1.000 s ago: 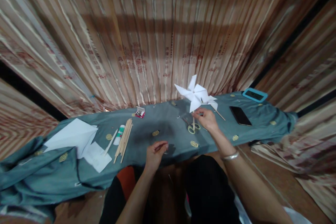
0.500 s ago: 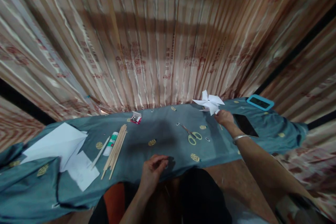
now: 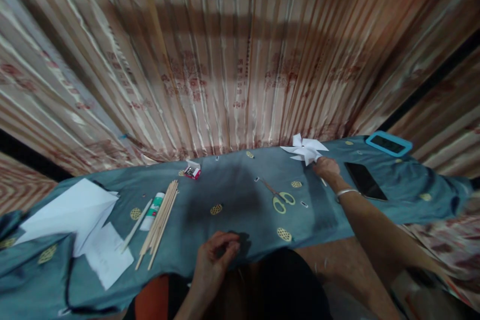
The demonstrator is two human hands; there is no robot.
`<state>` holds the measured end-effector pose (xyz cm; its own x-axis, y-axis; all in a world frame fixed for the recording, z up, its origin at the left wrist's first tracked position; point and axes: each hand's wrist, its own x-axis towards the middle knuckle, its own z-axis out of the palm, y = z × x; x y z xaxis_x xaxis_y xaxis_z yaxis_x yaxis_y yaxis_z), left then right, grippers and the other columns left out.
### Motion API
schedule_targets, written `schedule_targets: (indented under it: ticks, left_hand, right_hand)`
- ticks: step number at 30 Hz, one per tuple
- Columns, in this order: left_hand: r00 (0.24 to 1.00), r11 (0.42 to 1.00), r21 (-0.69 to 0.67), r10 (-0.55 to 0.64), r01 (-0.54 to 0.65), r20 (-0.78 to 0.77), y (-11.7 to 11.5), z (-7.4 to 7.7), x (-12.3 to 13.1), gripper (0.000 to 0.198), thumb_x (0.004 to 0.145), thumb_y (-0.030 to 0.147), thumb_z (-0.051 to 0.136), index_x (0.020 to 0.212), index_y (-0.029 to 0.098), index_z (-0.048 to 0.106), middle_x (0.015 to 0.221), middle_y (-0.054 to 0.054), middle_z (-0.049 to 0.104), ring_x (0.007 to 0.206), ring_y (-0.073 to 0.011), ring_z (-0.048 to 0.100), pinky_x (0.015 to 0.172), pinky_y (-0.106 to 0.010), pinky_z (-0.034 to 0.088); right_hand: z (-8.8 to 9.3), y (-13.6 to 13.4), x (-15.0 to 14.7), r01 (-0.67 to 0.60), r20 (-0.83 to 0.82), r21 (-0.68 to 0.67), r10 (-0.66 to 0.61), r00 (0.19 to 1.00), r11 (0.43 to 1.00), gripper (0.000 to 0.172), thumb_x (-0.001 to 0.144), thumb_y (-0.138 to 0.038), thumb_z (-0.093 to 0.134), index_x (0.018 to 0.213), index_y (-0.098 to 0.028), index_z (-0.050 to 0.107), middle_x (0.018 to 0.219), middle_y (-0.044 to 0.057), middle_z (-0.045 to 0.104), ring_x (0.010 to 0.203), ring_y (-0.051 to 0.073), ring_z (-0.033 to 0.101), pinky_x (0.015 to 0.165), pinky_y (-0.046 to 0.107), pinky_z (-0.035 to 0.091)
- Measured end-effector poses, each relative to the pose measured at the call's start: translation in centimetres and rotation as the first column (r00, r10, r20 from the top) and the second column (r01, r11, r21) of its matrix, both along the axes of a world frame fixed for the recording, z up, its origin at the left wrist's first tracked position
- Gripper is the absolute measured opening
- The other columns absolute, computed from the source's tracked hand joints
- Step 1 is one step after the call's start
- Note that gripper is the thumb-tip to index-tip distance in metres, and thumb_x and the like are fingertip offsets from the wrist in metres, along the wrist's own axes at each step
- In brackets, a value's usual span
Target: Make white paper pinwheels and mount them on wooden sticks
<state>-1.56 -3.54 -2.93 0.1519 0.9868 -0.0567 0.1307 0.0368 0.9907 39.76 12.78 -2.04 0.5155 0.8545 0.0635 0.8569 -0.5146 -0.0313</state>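
Note:
A white paper pinwheel [image 3: 305,150] is at the back right of the cloth-covered table. Its stick is in my right hand [image 3: 327,169], fingers wrapped round it, with the stick's end showing below the hand. My left hand [image 3: 219,252] is at the table's front edge near the middle, palm inward, fingers curled and thumb near the fingertips; whether anything small is between them I cannot make out. Between the hands lie scissors [image 3: 279,199] with yellow-green handles, slightly open.
Green cloth [image 3: 236,180] covers the table. Left: white paper sheets [image 3: 71,207], a white pen-like stick [image 3: 137,225], a glue stick [image 3: 152,211], several wooden sticks [image 3: 159,225], a small red box [image 3: 192,170]. Right: a black phone [image 3: 365,181] and a blue-framed device [image 3: 389,143]. Curtains hang behind.
The view has shifted slightly, and things on the right appear farther right. My right hand still holds the pinwheel, now lower against the cloth. My left hand has barely moved.

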Motion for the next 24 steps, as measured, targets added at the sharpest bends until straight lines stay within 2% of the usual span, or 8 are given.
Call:
schedule_targets:
  ticks: [10, 16, 20, 24]
  left_hand:
    - [1.000, 1.000, 0.008, 0.019, -0.019, 0.002, -0.1, -0.2, 0.0, 0.017, 0.070, 0.035, 0.071, 0.076, 0.021, 0.079, 0.073, -0.006, 0.065, 0.067, -0.0172, 0.059, 0.063, -0.026, 0.047]
    - [0.998, 0.999, 0.001, 0.042, -0.042, 0.037, -0.2, -0.2, 0.4, 0.016, 0.069, 0.033, 0.071, 0.075, 0.020, 0.079, 0.072, -0.006, 0.066, 0.067, -0.0169, 0.058, 0.062, -0.026, 0.045]
    - [0.996, 0.999, 0.006, 0.032, -0.032, 0.077, -0.5, -0.4, 0.9, 0.015, 0.069, 0.029, 0.071, 0.075, 0.018, 0.079, 0.072, -0.006, 0.065, 0.065, -0.0165, 0.057, 0.062, -0.027, 0.044]
    - [0.995, 0.999, 0.011, 0.033, -0.035, 0.093, -1.0, -1.1, 1.4, 0.014, 0.069, 0.025, 0.070, 0.076, 0.017, 0.079, 0.070, -0.005, 0.064, 0.064, -0.0160, 0.056, 0.062, -0.027, 0.043]
  right_hand:
    - [-0.7, -0.1, 0.3, -0.012, 0.008, 0.006, 0.012, 1.000, 1.000, 0.044, 0.090, -0.030, 0.049, 0.111, 0.005, 0.064, 0.110, 0.036, 0.064, 0.109, 0.039, 0.063, 0.090, 0.044, 0.049]
    - [0.9, -1.4, -0.1, -0.028, 0.043, 0.010, 0.028, 0.999, 1.000, 0.043, 0.088, -0.034, 0.053, 0.107, 0.002, 0.068, 0.106, 0.032, 0.067, 0.106, 0.038, 0.064, 0.090, 0.044, 0.049]
    - [2.5, -2.7, -1.9, -0.121, 0.054, 0.019, 0.120, 0.991, 0.992, 0.033, 0.087, -0.026, 0.054, 0.101, -0.001, 0.070, 0.112, 0.030, 0.067, 0.112, 0.039, 0.061, 0.093, 0.045, 0.046]
    - [3.0, -4.1, -6.1, -0.274, 0.017, 0.047, 0.274, 0.962, 0.961, 0.034, 0.086, -0.027, 0.056, 0.111, -0.008, 0.068, 0.111, 0.022, 0.071, 0.108, 0.035, 0.064, 0.089, 0.040, 0.048]
